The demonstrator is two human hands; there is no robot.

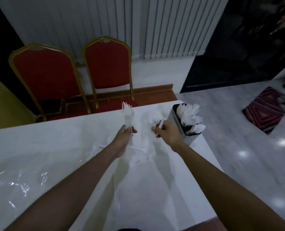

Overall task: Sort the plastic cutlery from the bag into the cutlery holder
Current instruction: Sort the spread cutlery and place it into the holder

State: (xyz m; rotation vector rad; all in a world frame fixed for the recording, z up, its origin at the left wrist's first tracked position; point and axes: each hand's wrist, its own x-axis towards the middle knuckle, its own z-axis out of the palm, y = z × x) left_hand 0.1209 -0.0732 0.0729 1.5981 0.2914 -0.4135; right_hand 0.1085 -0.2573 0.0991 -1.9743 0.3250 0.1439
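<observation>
Nearest, two bare forearms are reaching out over a white table (55, 155) covered in glossy plastic sheet, with crinkled clear film lying to the left. Further out, the left hand (126, 134) is closing around the handles of a small bunch of forks (127, 112), tines pointing up and away. The right hand (165, 130) is pinching the handle of one white piece (160, 125); its head is too blurred to tell fork from spoon. Between and beyond the hands, loose cutlery (155, 114) is lying on what looks like the clear bag, white on white and hard to count.

These pieces are likely featherlight, thin and a little springy; tines could snap if levered, and smooth handles could slip, so gripping mid-handle seems safest. The loose ones lie flat and may need sliding before a pinch.

Just right of the right hand, the holder (178, 124) is standing near the table's right edge and far corner, already crowded with forks and spoons. Room there is tight; a careless nudge might push it off onto the floor. Open table lies to the left. Beyond the far edge, two red chairs (71, 72) are standing.
</observation>
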